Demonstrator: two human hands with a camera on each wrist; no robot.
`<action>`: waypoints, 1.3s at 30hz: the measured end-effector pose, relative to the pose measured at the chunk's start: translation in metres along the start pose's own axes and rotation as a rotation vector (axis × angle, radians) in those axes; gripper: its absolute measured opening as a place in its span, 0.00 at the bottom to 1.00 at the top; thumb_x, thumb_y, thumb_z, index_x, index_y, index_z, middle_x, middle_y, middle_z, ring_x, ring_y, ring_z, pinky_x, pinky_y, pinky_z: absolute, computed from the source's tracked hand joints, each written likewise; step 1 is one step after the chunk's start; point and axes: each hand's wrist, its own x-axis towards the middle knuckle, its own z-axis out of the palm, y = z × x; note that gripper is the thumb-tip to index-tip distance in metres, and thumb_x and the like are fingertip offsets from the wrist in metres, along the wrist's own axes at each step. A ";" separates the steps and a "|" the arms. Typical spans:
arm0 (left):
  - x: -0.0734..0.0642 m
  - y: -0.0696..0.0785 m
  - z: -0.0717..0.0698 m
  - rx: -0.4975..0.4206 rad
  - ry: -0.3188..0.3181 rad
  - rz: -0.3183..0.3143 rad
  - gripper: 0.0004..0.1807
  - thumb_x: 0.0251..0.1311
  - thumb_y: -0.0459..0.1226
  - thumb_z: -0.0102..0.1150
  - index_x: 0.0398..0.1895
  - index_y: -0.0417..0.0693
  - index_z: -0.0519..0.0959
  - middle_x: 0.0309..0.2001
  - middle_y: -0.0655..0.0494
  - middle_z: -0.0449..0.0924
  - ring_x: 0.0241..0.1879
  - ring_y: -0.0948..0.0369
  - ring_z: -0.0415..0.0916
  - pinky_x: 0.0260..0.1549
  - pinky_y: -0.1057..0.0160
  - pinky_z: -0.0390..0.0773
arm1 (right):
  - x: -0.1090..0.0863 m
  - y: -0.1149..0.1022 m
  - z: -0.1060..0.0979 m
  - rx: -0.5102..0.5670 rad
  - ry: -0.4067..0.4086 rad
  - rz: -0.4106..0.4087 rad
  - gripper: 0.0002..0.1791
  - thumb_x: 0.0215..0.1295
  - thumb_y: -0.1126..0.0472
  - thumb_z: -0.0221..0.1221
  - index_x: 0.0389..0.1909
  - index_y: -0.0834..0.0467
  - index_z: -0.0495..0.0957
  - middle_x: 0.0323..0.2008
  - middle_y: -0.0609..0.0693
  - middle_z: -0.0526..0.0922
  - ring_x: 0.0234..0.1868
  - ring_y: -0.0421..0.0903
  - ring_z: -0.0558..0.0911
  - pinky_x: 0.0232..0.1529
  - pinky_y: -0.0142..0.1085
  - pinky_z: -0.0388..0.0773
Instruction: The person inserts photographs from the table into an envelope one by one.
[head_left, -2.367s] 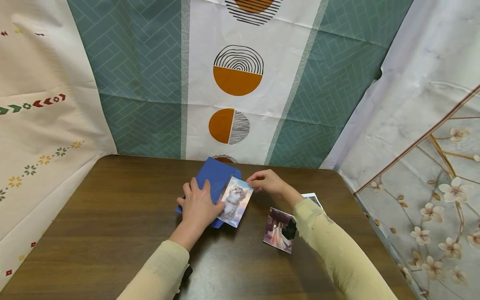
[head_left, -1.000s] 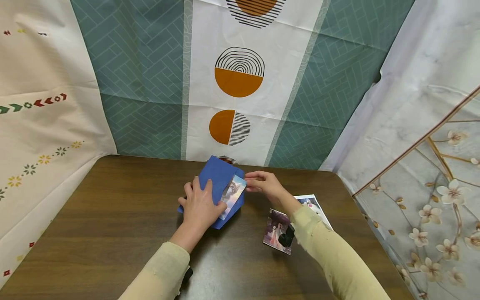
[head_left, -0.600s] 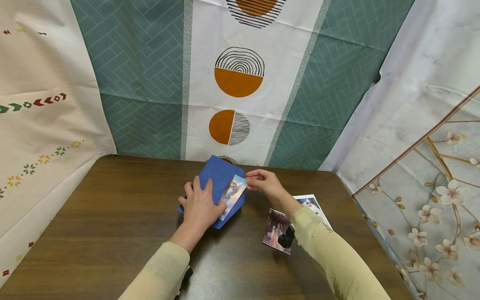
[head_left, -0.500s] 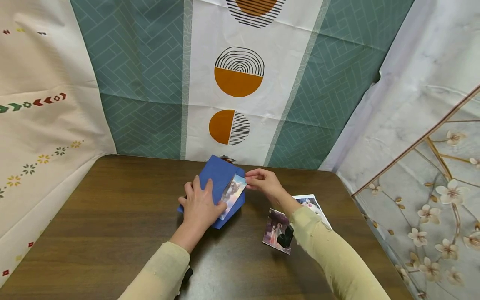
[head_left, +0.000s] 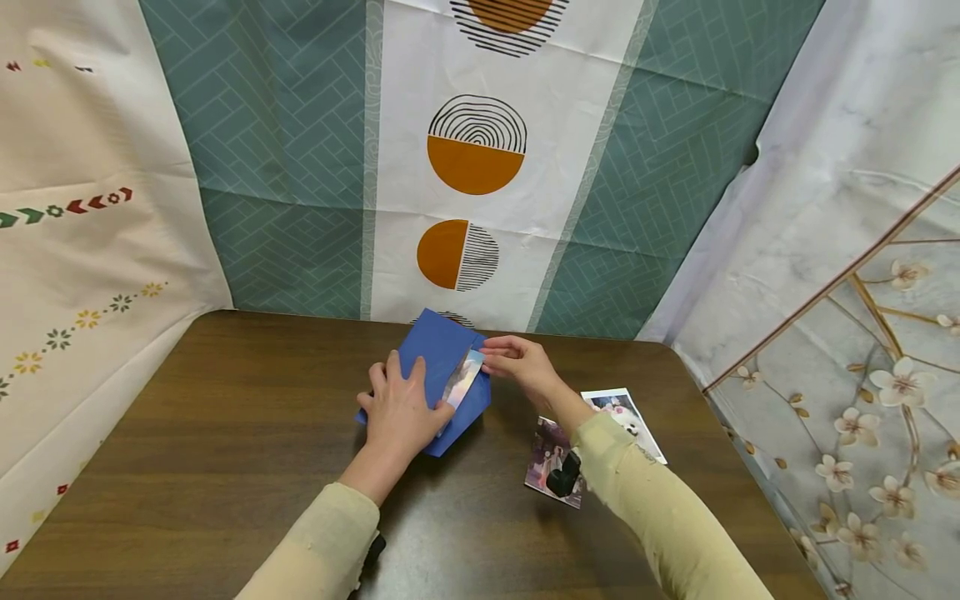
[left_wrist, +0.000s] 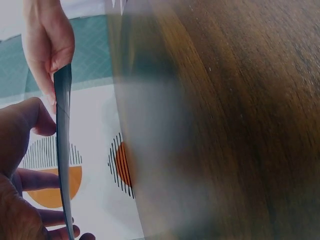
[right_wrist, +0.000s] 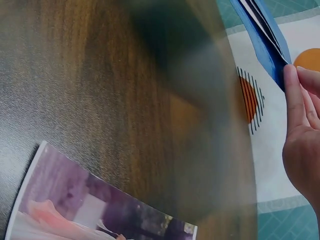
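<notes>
A blue envelope (head_left: pixel 438 342) is held tilted above the table by my left hand (head_left: pixel 397 408), its fingers spread over the front. In the left wrist view the thumb and fingers lie on opposite sides of the envelope (left_wrist: pixel 62 150). A kitten picture card (head_left: pixel 461 382) sits mostly inside, with a narrow strip showing at the envelope's opening. My right hand (head_left: pixel 521 365) pinches the card's upper corner beside the raised flap. In the right wrist view, those fingertips (right_wrist: pixel 291 75) meet the envelope's corner and hide the card's corner.
On the wooden table (head_left: pixel 225 467), a purple photo card (head_left: pixel 546 454) with robed figures lies right of centre, partly covered by the right wrist camera. Behind the right forearm lies a white-bordered picture card (head_left: pixel 624 417). Patterned cloths (head_left: pixel 300 167) hang around the table.
The kitten card has slid left into the envelope, from mostly exposed to a narrow strip. My right hand has moved slightly left with it; the left hand stays nearly in place.
</notes>
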 end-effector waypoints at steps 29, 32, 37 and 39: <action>0.000 0.000 0.001 -0.025 0.012 -0.009 0.43 0.59 0.52 0.72 0.75 0.39 0.74 0.77 0.27 0.57 0.71 0.30 0.56 0.53 0.22 0.69 | 0.010 0.008 0.016 0.055 0.111 -0.041 0.16 0.70 0.81 0.60 0.57 0.79 0.78 0.38 0.52 0.90 0.40 0.40 0.90 0.45 0.36 0.88; 0.000 -0.002 0.001 -0.028 0.017 -0.009 0.43 0.59 0.52 0.71 0.75 0.39 0.74 0.77 0.27 0.57 0.71 0.30 0.56 0.52 0.22 0.70 | 0.009 0.005 0.015 0.049 0.087 -0.040 0.17 0.70 0.80 0.60 0.58 0.79 0.77 0.39 0.53 0.90 0.41 0.40 0.90 0.47 0.37 0.88; 0.001 -0.004 0.000 -0.039 0.019 -0.012 0.43 0.59 0.51 0.71 0.75 0.39 0.73 0.77 0.27 0.57 0.71 0.30 0.56 0.53 0.21 0.69 | 0.005 0.000 0.009 0.012 0.034 -0.055 0.19 0.71 0.78 0.61 0.60 0.80 0.76 0.44 0.61 0.90 0.42 0.42 0.91 0.49 0.41 0.88; 0.001 -0.005 0.000 -0.040 0.021 -0.013 0.43 0.59 0.51 0.71 0.75 0.38 0.73 0.76 0.26 0.57 0.71 0.30 0.56 0.52 0.21 0.69 | 0.004 0.000 0.007 -0.004 0.022 -0.052 0.18 0.71 0.78 0.61 0.59 0.80 0.76 0.44 0.61 0.90 0.41 0.43 0.91 0.50 0.42 0.88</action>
